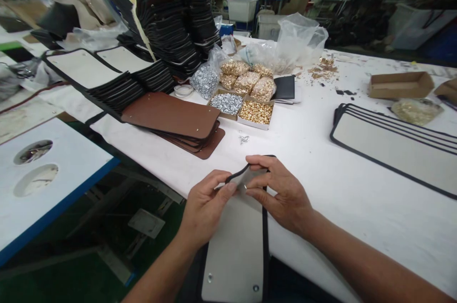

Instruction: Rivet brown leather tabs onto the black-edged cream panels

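A pale grey panel with a black edge (235, 241) lies lengthwise in front of me, its far end bent up. Two small round metal fasteners sit at its near corners. My left hand (206, 205) grips the far left corner between thumb and fingers. At the far right corner, my right hand (282, 191) has its fingers curled over the edge. A tiny shiny metal piece (245, 187) shows by the right thumb and index finger. Several loose silver pieces (243, 139) lie on the table just beyond the hands.
Open boxes of silver pieces (226, 103) and gold pieces (255, 112) stand ahead, with filled bags (246, 79) behind. Brown panels (171, 115) lie left, before tall dark stacks (166, 27). More grey panels (389, 143) are at right. A white board with two holes (53, 198) stands at left.
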{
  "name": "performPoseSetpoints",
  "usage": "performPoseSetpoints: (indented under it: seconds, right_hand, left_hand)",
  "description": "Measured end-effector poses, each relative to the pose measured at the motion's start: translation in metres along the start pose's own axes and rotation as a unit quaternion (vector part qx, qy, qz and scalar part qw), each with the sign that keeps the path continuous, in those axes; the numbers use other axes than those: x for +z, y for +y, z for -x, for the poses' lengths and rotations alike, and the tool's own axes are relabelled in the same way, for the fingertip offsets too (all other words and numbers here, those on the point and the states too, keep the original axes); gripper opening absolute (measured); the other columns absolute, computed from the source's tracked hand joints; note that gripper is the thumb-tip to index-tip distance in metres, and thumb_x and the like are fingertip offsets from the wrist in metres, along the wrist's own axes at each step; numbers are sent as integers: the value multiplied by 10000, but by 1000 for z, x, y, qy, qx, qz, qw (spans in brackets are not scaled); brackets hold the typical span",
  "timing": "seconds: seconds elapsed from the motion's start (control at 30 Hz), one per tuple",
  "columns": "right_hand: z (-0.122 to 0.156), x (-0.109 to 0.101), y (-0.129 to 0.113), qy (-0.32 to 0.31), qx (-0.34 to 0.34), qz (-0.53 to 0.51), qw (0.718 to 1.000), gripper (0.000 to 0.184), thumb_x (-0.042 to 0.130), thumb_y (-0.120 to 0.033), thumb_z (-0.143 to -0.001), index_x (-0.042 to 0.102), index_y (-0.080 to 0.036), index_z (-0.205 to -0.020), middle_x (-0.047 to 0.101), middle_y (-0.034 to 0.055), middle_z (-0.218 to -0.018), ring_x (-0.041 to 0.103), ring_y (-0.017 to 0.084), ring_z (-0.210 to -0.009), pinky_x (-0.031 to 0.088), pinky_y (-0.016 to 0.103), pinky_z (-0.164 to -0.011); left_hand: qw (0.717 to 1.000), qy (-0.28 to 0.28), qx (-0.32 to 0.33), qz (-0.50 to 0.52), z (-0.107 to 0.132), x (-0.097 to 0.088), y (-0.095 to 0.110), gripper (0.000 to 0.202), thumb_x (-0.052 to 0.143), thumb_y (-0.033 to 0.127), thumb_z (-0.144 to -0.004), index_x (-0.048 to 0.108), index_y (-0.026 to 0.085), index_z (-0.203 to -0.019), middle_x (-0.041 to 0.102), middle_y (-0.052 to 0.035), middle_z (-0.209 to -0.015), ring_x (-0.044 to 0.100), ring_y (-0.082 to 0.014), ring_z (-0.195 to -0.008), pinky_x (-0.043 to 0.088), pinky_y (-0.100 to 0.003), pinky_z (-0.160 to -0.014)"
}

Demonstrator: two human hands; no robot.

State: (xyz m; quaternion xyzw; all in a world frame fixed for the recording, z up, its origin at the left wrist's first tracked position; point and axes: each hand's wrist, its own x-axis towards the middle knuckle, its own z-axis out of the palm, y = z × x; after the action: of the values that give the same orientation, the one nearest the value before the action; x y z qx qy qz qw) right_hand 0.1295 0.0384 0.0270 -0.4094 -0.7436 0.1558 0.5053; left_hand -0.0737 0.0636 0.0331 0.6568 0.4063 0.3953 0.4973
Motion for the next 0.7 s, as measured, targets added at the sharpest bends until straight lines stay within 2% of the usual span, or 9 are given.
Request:
performPoseSetpoints:
  seconds: [0.2, 0.43, 0.7]
  right_hand:
    - [-9, 16, 8, 0, 19, 22, 1000, 42, 705, -191, -929, 723, -228, -926, 609, 78, -1349, 625, 219, -1104, 585, 428, -936]
    - [-15, 26, 11, 3, 35, 38, 999, 50, 702, -207, -934, 739, -237, -918, 608, 76, -1345, 618, 228, -1082, 583, 461, -931]
    - [-16, 26, 12, 3, 32, 39, 999, 40, 709, -211, -931, 740, -231, -913, 605, 78, -1324, 610, 224, -1056, 581, 452, -912]
  left_hand:
    - [994, -4, -61, 89, -9, -4, -11, 222, 663, 374, -942, 736, 175, -874, 661, -36, -874, 616, -183, -830, 503, -282, -758]
    - [989, 7, -77, 129, -13, -4, -16, 228, 688, 393, -916, 732, 176, -860, 634, -30, -850, 587, -179, -810, 488, -278, -742]
    - [989, 10, -79, 127, -13, -3, -19, 197, 678, 358, -926, 706, 178, -850, 611, -7, -824, 560, -162, -804, 461, -253, -747]
